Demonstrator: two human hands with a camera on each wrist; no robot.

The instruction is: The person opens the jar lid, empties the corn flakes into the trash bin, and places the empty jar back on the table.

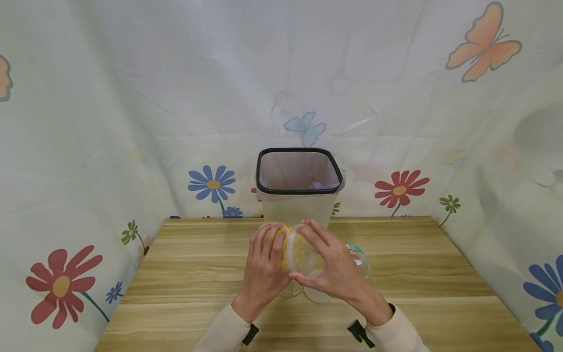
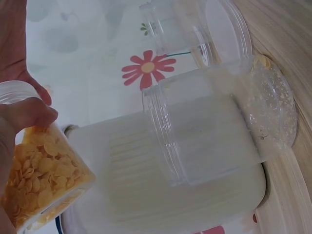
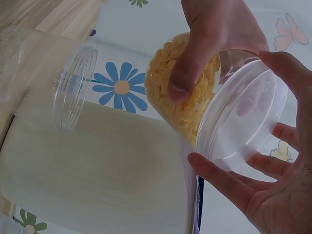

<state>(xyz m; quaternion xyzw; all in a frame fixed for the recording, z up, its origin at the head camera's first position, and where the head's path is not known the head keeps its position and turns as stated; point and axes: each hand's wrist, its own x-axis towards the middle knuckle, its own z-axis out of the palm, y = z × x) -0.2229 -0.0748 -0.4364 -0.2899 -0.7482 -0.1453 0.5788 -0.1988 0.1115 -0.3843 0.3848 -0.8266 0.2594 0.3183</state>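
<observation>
My left hand (image 1: 266, 266) grips a clear plastic jar of yellow corn flakes (image 3: 175, 92), tilted on its side above the table. My right hand (image 1: 336, 269) holds the jar's translucent lid (image 1: 302, 250) by its edge, fingers and thumb spread around the rim. The lid sits at the jar's mouth; whether it is screwed tight cannot be told. In the left wrist view, the flakes (image 2: 41, 170) lie toward the jar's base. Below the hands stands an open clear jar (image 2: 209, 126) with a few crumbs at its bottom, mostly hidden in the head view.
A pale bin (image 1: 296, 208) with a black rim and a bag lining stands behind the hands at the table's far edge. Right of the crumbed jar are another clear container (image 1: 359, 261) and a loose translucent lid (image 1: 317, 294) on the wooden table (image 1: 198, 274).
</observation>
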